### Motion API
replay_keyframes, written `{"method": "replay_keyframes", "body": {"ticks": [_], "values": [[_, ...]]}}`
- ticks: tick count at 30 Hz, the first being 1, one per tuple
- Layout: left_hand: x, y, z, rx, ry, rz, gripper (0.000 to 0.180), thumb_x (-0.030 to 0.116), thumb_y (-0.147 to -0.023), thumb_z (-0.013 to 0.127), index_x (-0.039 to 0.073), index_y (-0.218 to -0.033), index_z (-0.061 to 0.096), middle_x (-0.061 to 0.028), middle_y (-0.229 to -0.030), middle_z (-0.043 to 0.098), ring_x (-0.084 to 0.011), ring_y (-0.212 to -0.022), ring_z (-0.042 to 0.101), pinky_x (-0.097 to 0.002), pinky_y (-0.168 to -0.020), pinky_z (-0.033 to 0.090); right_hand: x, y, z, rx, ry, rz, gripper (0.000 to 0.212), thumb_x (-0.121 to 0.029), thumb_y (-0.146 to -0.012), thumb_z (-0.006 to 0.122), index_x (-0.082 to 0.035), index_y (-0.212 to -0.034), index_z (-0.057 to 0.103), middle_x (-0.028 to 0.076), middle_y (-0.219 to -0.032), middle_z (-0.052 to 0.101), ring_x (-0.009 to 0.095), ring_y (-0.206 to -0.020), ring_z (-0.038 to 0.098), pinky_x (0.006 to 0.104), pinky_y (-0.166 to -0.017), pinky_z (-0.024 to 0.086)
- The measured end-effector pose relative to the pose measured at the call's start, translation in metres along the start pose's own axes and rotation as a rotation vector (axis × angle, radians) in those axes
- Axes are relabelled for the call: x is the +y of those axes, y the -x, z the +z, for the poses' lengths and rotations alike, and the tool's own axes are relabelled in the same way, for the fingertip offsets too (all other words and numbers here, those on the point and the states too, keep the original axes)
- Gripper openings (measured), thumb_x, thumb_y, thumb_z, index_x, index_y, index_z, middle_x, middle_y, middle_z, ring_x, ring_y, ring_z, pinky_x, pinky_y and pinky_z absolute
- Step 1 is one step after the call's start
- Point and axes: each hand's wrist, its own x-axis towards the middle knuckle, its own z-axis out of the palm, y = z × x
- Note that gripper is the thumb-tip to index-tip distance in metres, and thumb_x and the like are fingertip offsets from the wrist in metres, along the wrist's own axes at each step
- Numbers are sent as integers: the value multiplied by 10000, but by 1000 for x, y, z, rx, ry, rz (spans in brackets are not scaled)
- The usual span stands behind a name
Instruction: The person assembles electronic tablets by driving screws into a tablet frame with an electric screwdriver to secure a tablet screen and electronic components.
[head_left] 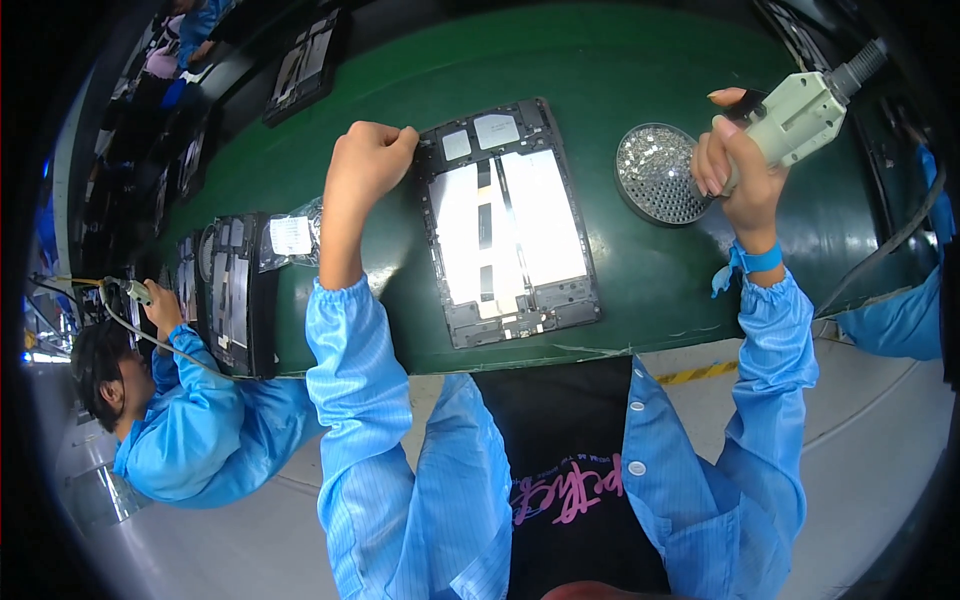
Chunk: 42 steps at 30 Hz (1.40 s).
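An opened tablet (pixel 515 215) lies on the green bench mat, its pale battery panels and dark frame facing up. Beside its upper left corner is my left hand (pixel 368 160), fingers curled into a pinch; what they hold, if anything, is hidden. My right hand (pixel 742 170) grips a pale green electric screwdriver (pixel 800 118), tilted with its working end down over a round screw tray (pixel 655 172). Loose silver screws lie in that tray, with a grid of holes showing at its lower side. A blue strap circles my right wrist.
Another tablet (pixel 302 65) lies at the far left, and more (pixel 232 290) stand at the near left beside a clear bag (pixel 292 236) with a white label. A co-worker (pixel 190 410) in blue sits at left, holding a tool. A cable (pixel 890 240) hangs at right.
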Motion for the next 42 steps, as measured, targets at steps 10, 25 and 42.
{"method": "replay_keyframes", "body": {"ticks": [10, 25, 42], "values": [[-21, -10, -3, -152, 394, -28, 252, 122, -859, 735, -24, -1064, 734, -129, -855, 733, -165, -754, 716, -272, -686, 576, 1, 1, -1, 10, 0, 2, 236, -26, -915, 552, 51, -1139, 557, 12, -515, 410, 105, -386, 411, 270, -383, 352], [-55, -23, 15, -217, 887, -71, 202, 121, -867, 750, -46, -980, 737, -107, -924, 719, -145, -816, 652, -263, -797, 548, -2, 0, -1, 9, -2, 18, 237, -19, -910, 544, 62, -1133, 547, 23, -521, 416, 113, -388, 415, 280, -387, 356], [-73, -24, 24, -249, 1092, -63, 204, 117, -879, 740, -39, -1008, 710, -106, -993, 713, -121, -842, 637, -241, -796, 528, 2, 0, -3, -21, 76, 16, 304, -106, -946, 478, 52, -1205, 503, 5, -541, 373, 108, -421, 394, 286, -426, 369]]}}
